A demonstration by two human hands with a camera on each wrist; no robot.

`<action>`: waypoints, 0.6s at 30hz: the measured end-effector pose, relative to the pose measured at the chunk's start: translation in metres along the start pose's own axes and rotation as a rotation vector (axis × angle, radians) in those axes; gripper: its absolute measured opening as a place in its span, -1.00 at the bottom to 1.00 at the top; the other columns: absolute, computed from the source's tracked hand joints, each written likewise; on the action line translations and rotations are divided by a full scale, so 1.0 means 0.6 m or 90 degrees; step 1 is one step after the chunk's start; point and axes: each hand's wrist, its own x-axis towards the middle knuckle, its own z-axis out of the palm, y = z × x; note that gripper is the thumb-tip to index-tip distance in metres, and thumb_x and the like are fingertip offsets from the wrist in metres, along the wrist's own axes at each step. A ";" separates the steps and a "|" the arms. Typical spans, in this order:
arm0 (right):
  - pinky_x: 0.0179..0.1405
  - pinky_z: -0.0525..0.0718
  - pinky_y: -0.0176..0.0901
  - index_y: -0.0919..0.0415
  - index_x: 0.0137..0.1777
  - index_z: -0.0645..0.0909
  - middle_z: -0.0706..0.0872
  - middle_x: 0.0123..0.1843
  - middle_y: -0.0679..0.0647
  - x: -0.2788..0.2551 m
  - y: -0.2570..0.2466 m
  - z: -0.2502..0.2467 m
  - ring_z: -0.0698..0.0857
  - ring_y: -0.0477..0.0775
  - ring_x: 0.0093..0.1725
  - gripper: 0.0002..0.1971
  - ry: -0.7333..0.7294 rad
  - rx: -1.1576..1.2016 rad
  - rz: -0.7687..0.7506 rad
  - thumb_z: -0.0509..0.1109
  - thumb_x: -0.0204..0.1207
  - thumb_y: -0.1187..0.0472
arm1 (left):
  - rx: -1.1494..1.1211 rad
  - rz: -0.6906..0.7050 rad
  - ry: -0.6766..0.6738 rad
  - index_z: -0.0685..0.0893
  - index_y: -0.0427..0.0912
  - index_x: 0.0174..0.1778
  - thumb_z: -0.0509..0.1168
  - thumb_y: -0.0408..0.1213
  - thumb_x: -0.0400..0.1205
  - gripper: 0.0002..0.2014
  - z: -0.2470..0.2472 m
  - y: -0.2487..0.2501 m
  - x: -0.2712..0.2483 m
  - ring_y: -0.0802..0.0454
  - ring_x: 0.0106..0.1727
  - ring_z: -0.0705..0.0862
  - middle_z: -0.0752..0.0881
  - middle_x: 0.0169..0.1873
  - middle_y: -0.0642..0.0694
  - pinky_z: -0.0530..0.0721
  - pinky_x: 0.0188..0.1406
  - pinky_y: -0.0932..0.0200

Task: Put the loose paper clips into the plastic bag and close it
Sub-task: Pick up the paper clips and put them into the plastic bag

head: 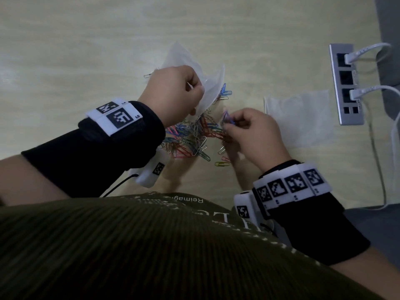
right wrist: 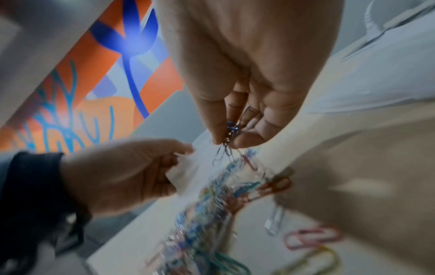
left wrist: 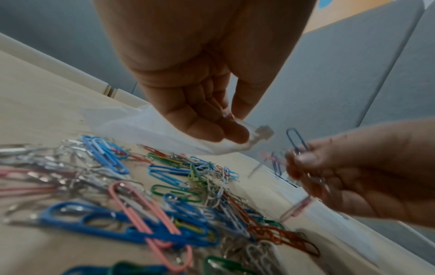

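Note:
A heap of coloured paper clips (head: 194, 137) (left wrist: 146, 186) lies on the pale wooden desk (head: 86, 50), just in front of my body. My left hand (head: 173, 94) (left wrist: 207, 119) pinches the edge of a clear plastic bag (head: 210, 83) (left wrist: 146, 128) (right wrist: 195, 167) and holds it lifted above the far side of the heap. My right hand (head: 249, 131) (right wrist: 235, 130) pinches a small bunch of clips (head: 227, 118) (left wrist: 296, 141) (right wrist: 228, 139), blue ones among them, just right of the bag's edge.
A second clear bag or sheet (head: 298, 109) lies flat to the right. Further right, a metal socket strip (head: 346, 83) is set in the desk with white cables (head: 368, 50) plugged in. A few stray clips (head: 223, 163) lie near my right wrist.

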 end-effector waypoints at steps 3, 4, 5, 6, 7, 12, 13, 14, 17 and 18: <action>-0.31 0.66 -0.27 0.13 -0.20 0.69 0.73 -0.31 0.02 -0.001 -0.027 -0.010 0.66 -0.12 -0.38 -0.87 0.004 0.237 0.059 0.48 0.47 0.38 | -0.009 0.004 -0.022 0.63 -0.07 -0.24 0.23 -0.19 0.61 -0.86 0.004 0.003 -0.004 0.36 -0.54 0.64 0.76 -0.51 0.05 0.61 -0.37 0.37; -0.34 0.66 -0.24 0.18 -0.18 0.67 0.70 -0.30 0.08 -0.002 -0.037 -0.012 0.64 -0.07 -0.38 -0.88 -0.009 0.337 0.082 0.45 0.50 0.41 | -0.006 0.009 -0.031 0.63 -0.07 -0.24 0.24 -0.19 0.62 -0.85 0.005 0.004 -0.005 0.35 -0.53 0.66 0.75 -0.52 0.06 0.61 -0.38 0.40; -0.36 0.66 -0.23 0.22 -0.17 0.66 0.68 -0.29 0.11 0.000 -0.045 -0.013 0.62 -0.03 -0.37 -0.88 -0.026 0.414 0.100 0.42 0.52 0.43 | -0.002 0.016 -0.038 0.63 -0.07 -0.25 0.24 -0.18 0.62 -0.85 0.007 0.005 -0.007 0.35 -0.53 0.66 0.75 -0.52 0.07 0.59 -0.38 0.43; -0.36 0.66 -0.25 0.23 -0.16 0.65 0.67 -0.28 0.12 0.001 -0.051 -0.012 0.62 -0.03 -0.37 -0.88 -0.042 0.463 0.114 0.40 0.53 0.44 | 0.000 0.023 -0.041 0.62 -0.07 -0.25 0.24 -0.19 0.62 -0.85 0.008 0.006 -0.008 0.38 -0.54 0.65 0.74 -0.53 0.08 0.57 -0.37 0.46; -0.37 0.67 -0.28 0.24 -0.15 0.64 0.67 -0.27 0.12 0.002 -0.057 -0.010 0.63 -0.05 -0.38 -0.89 -0.057 0.488 0.127 0.39 0.55 0.43 | 0.000 0.030 -0.042 0.63 -0.07 -0.25 0.25 -0.20 0.62 -0.86 0.009 0.008 -0.008 0.41 -0.56 0.62 0.74 -0.52 0.08 0.56 -0.35 0.46; -0.26 0.74 -0.36 0.27 -0.19 0.63 0.69 -0.21 0.15 0.010 -0.065 0.004 0.69 -0.04 -0.26 -0.83 -0.078 0.463 0.174 0.31 0.63 0.39 | -0.018 0.030 -0.039 0.63 -0.10 -0.23 0.24 -0.24 0.61 -0.88 0.013 0.007 -0.009 0.35 -0.54 0.66 0.76 -0.49 0.03 0.60 -0.34 0.37; -0.18 0.74 -0.33 0.25 -0.20 0.65 0.71 -0.18 0.15 0.010 -0.065 0.003 0.70 -0.04 -0.22 -0.80 -0.085 0.433 0.165 0.28 0.64 0.40 | -0.025 0.029 -0.038 0.62 -0.09 -0.25 0.23 -0.25 0.61 -0.87 0.014 0.008 -0.009 0.32 -0.52 0.68 0.77 -0.48 0.01 0.62 -0.33 0.34; -0.12 0.74 -0.30 0.23 -0.18 0.66 0.73 -0.15 0.16 0.009 -0.066 0.003 0.71 -0.03 -0.17 -0.77 -0.100 0.401 0.156 0.25 0.64 0.42 | -0.030 0.027 -0.039 0.61 -0.09 -0.26 0.23 -0.26 0.60 -0.87 0.014 0.008 -0.009 0.30 -0.51 0.69 0.78 -0.47 -0.01 0.64 -0.32 0.31; 0.11 0.77 -0.06 0.36 -0.04 0.67 0.75 0.08 0.39 0.010 -0.071 -0.001 0.75 0.13 0.03 -0.77 -0.142 0.272 0.138 0.18 0.58 0.52 | -0.046 0.023 -0.041 0.61 -0.12 -0.25 0.22 -0.28 0.60 -0.87 0.017 0.010 -0.010 0.25 -0.50 0.71 0.77 -0.47 -0.04 0.70 -0.30 0.23; 0.20 0.75 0.09 0.45 0.03 0.64 0.70 0.17 0.47 0.010 -0.076 -0.002 0.75 0.24 0.11 -0.79 -0.146 0.218 0.121 0.17 0.56 0.53 | -0.050 0.021 -0.041 0.61 -0.13 -0.25 0.22 -0.29 0.60 -0.87 0.018 0.010 -0.010 0.23 -0.49 0.71 0.77 -0.47 -0.04 0.71 -0.29 0.20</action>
